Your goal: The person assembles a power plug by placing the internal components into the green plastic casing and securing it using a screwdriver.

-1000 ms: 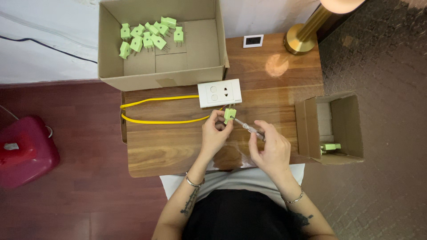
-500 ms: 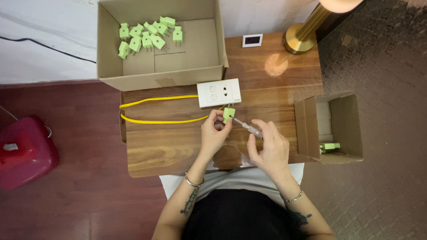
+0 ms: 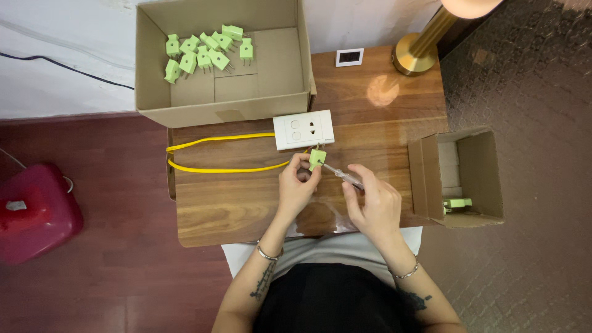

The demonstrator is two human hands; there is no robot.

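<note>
My left hand holds a small light-green plug just above the wooden table. My right hand grips a slim screwdriver whose tip meets the plug's side. Right behind the plug lies a white socket box with a yellow cable looping off to the left.
A large open cardboard box at the back left holds several green plugs. A smaller cardboard box at the right holds one green plug. A brass lamp base and small white display stand behind. A red case sits on the floor.
</note>
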